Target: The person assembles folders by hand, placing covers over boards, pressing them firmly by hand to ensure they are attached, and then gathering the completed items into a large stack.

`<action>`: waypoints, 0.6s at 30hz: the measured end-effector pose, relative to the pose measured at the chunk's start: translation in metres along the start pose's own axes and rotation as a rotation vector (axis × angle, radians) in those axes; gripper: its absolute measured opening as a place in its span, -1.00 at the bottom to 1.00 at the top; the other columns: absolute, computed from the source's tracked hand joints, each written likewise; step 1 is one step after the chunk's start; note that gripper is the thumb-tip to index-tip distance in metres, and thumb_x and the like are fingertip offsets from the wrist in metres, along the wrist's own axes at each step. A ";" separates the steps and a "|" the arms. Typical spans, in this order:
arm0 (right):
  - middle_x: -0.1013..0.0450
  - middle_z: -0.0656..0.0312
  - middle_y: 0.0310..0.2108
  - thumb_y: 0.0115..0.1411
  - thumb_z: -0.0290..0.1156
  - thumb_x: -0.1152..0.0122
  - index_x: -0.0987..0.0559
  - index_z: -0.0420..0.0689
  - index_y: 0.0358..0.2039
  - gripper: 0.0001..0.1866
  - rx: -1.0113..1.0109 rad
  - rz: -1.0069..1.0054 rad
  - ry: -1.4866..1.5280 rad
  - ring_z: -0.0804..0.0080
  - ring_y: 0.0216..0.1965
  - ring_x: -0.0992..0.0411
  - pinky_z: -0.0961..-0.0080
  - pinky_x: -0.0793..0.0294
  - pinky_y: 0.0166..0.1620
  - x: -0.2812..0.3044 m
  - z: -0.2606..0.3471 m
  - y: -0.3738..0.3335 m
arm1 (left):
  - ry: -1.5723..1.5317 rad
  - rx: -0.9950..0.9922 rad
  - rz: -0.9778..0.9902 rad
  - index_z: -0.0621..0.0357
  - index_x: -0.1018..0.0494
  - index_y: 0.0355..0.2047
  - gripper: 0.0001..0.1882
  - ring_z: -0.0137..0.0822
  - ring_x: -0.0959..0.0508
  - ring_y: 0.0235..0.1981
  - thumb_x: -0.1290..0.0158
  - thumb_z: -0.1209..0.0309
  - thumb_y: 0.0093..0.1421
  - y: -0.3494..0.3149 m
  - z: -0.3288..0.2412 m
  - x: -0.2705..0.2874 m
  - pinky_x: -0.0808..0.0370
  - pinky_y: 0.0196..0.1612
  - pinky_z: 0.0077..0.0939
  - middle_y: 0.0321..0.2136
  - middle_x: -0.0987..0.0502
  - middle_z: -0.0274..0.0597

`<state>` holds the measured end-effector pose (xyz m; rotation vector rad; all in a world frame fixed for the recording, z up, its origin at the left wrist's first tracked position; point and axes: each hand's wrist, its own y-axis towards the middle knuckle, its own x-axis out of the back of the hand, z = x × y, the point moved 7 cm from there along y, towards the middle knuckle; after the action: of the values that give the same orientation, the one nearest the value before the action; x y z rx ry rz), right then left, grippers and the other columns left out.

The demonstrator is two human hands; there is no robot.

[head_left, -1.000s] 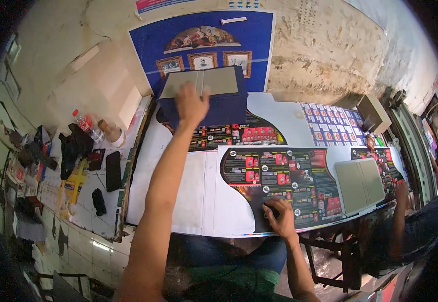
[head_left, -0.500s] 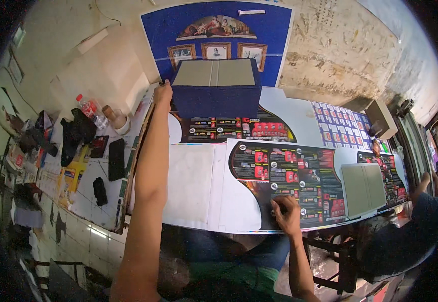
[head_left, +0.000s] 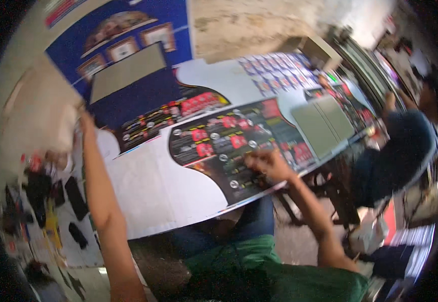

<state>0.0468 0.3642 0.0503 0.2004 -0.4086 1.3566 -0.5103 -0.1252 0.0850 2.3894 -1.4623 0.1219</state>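
Note:
My left arm reaches far along the left side of a dark blue stack [head_left: 143,98], topped by a grey-green folded board [head_left: 128,74]. My left hand [head_left: 81,117] is at the stack's left edge, its fingers smeared by motion. Whether it touches the stack I cannot tell. My right hand [head_left: 271,165] hovers over a black and red printed sheet [head_left: 229,133], fingers loosely bent and apart, with nothing visible in them. To the right, another grey-green folded board [head_left: 323,126] lies on the printed sheets. A plain white sheet [head_left: 138,183] covers the near left.
A phone-like black object [head_left: 76,198], a smaller black object [head_left: 78,235] and a red-labelled bottle [head_left: 31,163] lie on the left surface. A sheet of small blue-white prints [head_left: 277,73] and an open box [head_left: 321,53] are at the back. A person's knee [head_left: 397,151] shows at right.
The whole view has turned to the right and tilted, so the table slants. My right hand has lifted a little and its fingers have loosened. My left arm still reaches to the stack.

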 end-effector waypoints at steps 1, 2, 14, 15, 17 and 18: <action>-0.68 0.11 -0.10 0.33 -0.27 -0.27 -0.65 -0.18 0.04 -0.65 0.214 -0.125 -0.272 0.33 -0.06 -0.61 0.33 -0.57 0.04 0.055 -0.014 0.006 | -0.211 0.016 -0.024 0.29 -0.35 0.23 -0.36 0.13 -0.52 0.13 0.16 -0.04 0.45 -0.023 -0.004 0.002 -0.41 0.22 -0.04 0.08 -0.53 0.17; -0.69 0.12 -0.16 0.30 -0.30 -0.26 -0.66 -0.18 0.02 -0.66 0.083 -0.181 -0.346 0.31 -0.15 -0.63 0.32 -0.59 0.00 0.095 -0.022 0.015 | -0.337 -0.009 -0.020 0.29 -0.28 0.29 -0.37 0.07 -0.52 0.13 0.12 0.01 0.45 -0.045 -0.009 0.021 -0.40 0.23 -0.08 0.10 -0.52 0.13; 0.09 -0.32 0.50 -0.14 0.62 -0.30 0.05 -0.48 0.46 0.57 -0.461 -0.225 -0.954 -0.32 0.50 0.09 0.04 0.05 0.52 0.260 -0.177 -0.021 | -0.523 0.916 2.078 0.22 -0.16 0.42 -0.25 -0.06 -0.46 0.26 0.13 -0.11 0.47 -0.652 -0.015 0.039 -0.37 0.32 -0.13 0.25 -0.43 0.07; 0.05 -0.36 0.48 -0.11 0.61 -0.28 0.01 -0.49 0.45 0.53 -0.351 -0.194 -0.960 -0.39 0.48 0.06 0.00 0.04 0.51 0.206 -0.153 -0.006 | -0.647 1.093 2.069 0.22 -0.09 0.45 -0.27 -0.09 -0.39 0.32 0.17 -0.05 0.51 -0.680 0.003 0.044 -0.32 0.36 -0.14 0.32 -0.36 0.06; -0.08 -0.40 0.42 -0.07 0.54 -0.32 -0.12 -0.49 0.40 0.42 -0.152 -0.103 -1.017 -0.42 0.42 -0.08 -0.04 -0.08 0.46 0.121 -0.087 -0.010 | -0.578 1.368 1.914 0.19 0.04 0.50 -0.22 -0.09 -0.23 0.43 0.18 -0.08 0.51 -0.730 0.033 0.040 -0.20 0.43 -0.07 0.43 -0.19 0.04; -0.13 -0.37 0.40 -0.06 0.49 -0.34 -0.20 -0.48 0.37 0.35 0.001 -0.100 -1.050 -0.36 0.40 -0.14 -0.04 -0.12 0.44 0.098 -0.080 -0.027 | -0.611 1.333 1.905 0.18 0.06 0.50 -0.16 -0.08 -0.20 0.45 0.13 -0.12 0.47 -0.749 0.037 0.036 -0.16 0.45 -0.06 0.44 -0.16 0.02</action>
<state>0.1016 0.4767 0.0191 0.9330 -1.2471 1.0611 0.1607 0.1433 -0.1193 0.1002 -4.1246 1.0324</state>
